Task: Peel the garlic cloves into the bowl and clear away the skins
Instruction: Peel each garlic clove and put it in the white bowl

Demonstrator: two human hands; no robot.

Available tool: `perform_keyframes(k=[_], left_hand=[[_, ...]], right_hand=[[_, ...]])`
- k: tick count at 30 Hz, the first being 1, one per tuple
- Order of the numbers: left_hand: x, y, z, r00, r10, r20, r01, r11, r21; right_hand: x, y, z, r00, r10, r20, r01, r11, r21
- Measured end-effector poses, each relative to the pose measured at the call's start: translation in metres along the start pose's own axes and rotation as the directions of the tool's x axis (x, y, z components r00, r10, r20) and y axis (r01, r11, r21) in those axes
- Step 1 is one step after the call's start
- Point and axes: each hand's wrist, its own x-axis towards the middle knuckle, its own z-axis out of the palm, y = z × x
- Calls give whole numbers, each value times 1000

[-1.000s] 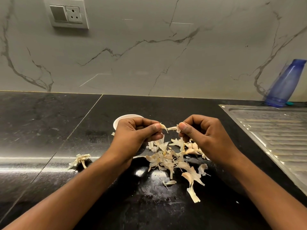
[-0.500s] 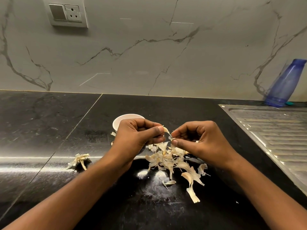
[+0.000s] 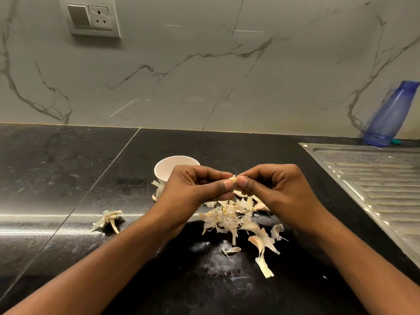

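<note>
Pinched between the curled fingertips of the left hand (image 3: 193, 189) and right hand (image 3: 279, 189), a small pale garlic clove (image 3: 233, 179) is held above the polished black counter (image 3: 68, 178). Papery, curled skins (image 3: 236, 219) are scattered beneath and nearer. A smooth white bowl (image 3: 168, 167) is half hidden behind the left hand. A ribbed steel drainboard (image 3: 375, 185) and a translucent blue bottle (image 3: 388, 114) are seen far right.

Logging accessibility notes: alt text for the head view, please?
The left hand and right hand pinch one garlic clove between them above a pile of skins on a black counter. A white bowl stands behind the left hand; a drainboard and blue bottle sit at right.
</note>
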Motion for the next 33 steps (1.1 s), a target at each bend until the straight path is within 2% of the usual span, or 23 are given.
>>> perform_keyframes(k=[8,14,21,26,33], left_hand=[[1,-1,-3,1000,-14,26,15,1000,-5],[4,0,-4,998,-52,28,54,996,-66],[5,0,-5,1000,-9,-6,9,1000,-19],[4,-4,-6,999,43,-20,-41,995,91],[6,-8,-8,992,124,1,-121,963,239]], right_hand=[[1,-1,1,999,46,-9,-43,982,182],[5,1,6,995,102,8,-101,969,224],[7,2,-5,990,132,-39,-126,984,126],[3,-1,0,995,100,25,-99,994,-36],[1,-4,-2,992,103,76,-105,994,15]])
